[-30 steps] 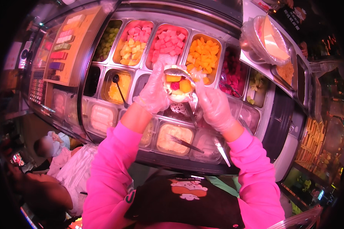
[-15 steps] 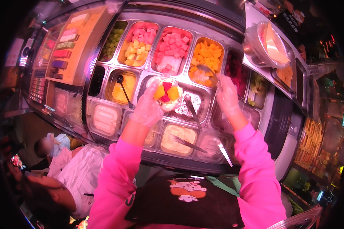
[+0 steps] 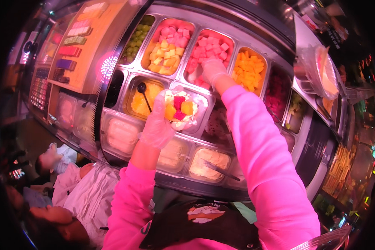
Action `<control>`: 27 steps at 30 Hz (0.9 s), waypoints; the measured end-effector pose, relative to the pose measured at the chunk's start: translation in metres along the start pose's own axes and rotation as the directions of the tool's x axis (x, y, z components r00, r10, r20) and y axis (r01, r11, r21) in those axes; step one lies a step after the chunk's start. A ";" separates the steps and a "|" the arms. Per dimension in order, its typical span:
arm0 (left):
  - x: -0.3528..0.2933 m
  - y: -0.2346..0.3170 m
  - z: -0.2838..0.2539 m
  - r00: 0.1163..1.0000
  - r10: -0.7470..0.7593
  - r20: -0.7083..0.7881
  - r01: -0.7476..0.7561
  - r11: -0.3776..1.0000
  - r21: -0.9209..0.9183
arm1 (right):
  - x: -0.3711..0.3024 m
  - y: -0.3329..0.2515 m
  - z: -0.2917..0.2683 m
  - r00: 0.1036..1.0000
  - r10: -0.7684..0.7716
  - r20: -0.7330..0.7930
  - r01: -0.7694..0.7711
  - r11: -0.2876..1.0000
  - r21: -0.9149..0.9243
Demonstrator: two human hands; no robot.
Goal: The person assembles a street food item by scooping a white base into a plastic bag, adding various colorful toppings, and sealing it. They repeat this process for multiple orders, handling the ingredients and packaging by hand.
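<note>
My gloved left hand (image 3: 157, 127) is wrapped round a small dessert (image 3: 178, 118) topped with white cream. Red and yellow fruit chunks (image 3: 179, 107) sit on the cream. What holds the dessert underneath is hidden. It hangs over the middle row of steel pans. My gloved right hand (image 3: 213, 71) reaches down into a pan of pink fruit cubes (image 3: 208, 49) in the back row. Its fingers are curled, and their tips and whatever they grip are hidden.
Beside that pan are yellow and pink cubes (image 3: 167, 54), orange fruit chunks (image 3: 248, 68) and green grapes (image 3: 138, 39). A black spoon (image 3: 142, 89) stands in a yellow filling. Nearer lies a tub of pale cream (image 3: 210, 164) with a spatula. Left, a person in light clothing (image 3: 87, 187).
My right hand has left the spoon at the orange fruit and moved left into the pink cubes. The left hand still holds the dessert. The whole view has shifted and turned slightly.
</note>
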State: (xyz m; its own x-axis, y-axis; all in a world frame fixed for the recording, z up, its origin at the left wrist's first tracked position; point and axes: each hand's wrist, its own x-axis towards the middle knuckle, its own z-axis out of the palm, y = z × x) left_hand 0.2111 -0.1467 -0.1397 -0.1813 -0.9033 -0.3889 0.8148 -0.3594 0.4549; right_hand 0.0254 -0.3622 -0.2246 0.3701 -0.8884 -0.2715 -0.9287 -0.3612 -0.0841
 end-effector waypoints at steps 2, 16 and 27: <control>0.001 0.006 -0.004 1.000 -0.008 0.011 0.008 1.000 0.024 | 0.002 -0.001 0.010 0.993 -0.013 0.119 0.009 0.999 0.034; 0.012 0.030 -0.017 0.995 -0.021 0.098 0.020 1.000 0.007 | -0.083 -0.046 -0.094 0.966 -0.126 -0.225 0.250 0.671 0.698; -0.005 0.025 -0.025 0.996 0.032 -0.086 -0.045 0.986 -0.161 | -0.160 -0.143 -0.072 0.695 -0.310 -0.649 0.703 0.485 0.521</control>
State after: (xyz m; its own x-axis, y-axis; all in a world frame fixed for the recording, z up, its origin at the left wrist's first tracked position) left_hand 0.2461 -0.1454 -0.1470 -0.1076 -0.8908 -0.4415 0.9002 -0.2758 0.3370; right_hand 0.1010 -0.1884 -0.1004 0.5600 -0.6891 0.4599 -0.2021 -0.6519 -0.7308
